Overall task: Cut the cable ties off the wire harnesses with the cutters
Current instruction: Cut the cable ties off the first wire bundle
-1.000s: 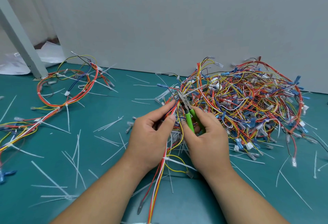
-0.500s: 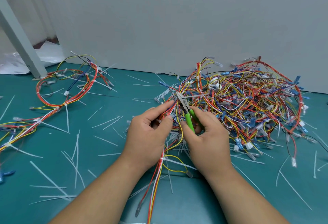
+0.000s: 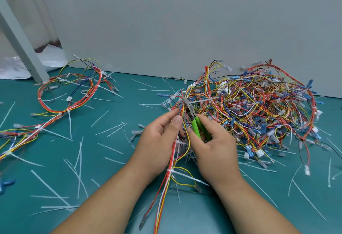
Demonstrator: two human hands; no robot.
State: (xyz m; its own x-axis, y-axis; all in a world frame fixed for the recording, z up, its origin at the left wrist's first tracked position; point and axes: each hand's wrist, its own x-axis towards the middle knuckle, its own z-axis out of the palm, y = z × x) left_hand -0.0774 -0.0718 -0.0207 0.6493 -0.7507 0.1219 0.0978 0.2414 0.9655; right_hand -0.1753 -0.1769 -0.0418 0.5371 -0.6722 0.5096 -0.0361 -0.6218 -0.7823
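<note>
Wire harness (image 3: 167, 176) first — a thin, limp bundle of red, orange, white and yellow leads, light as string by the look of it, and likely to sag wherever it is not held. The left hand (image 3: 157, 141) has its grip closed on it, thumb and fingers pinching the bundle just below the cutters (image 3: 193, 120). I'd judge that the right place, close to the cable tie (image 3: 203, 100), so the leads stay taut. The right hand (image 3: 216, 150) clasps the smooth green handles. The small steel nose sits at the white tie, though I cannot tell whether the jaws have bitten. The tie looks like stiff, slick nylon — apt to spring away when cut. Beyond, to the right, lies a tangled pile (image 3: 259, 107) of harnesses with blue and white connectors. Cut ties (image 3: 79, 152) litter the matt teal surface (image 3: 314, 187).
</note>
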